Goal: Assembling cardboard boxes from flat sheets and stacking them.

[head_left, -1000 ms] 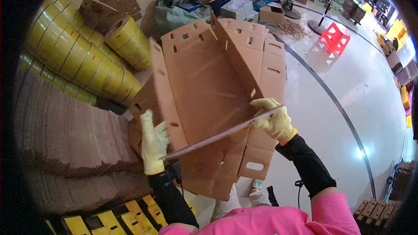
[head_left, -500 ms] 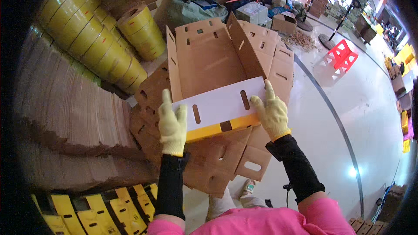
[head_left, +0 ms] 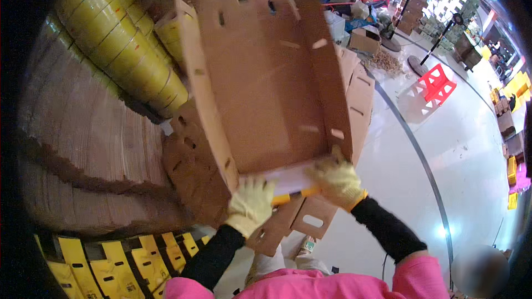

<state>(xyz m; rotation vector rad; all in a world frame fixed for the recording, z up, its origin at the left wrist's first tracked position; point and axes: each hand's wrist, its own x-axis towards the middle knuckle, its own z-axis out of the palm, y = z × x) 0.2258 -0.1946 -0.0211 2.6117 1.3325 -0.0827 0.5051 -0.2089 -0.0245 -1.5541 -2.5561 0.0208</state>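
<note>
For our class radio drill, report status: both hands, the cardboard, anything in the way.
Left hand and right hand on near end of cardboard tray. Side walls raised. Flat cardboard sheets below; nothing seen blocking hands.

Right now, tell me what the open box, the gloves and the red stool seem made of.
Open box: matt brown cardboard, judging by its folded walls and punched slots. Gloves: soft, pale yellow knit, by their close fit; fibre unclear. Red stool: likely moulded plastic, smooth and evenly coloured.

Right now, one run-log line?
left hand: gripping white end panel | right hand: gripping same panel | cardboard tray: side walls up
</note>
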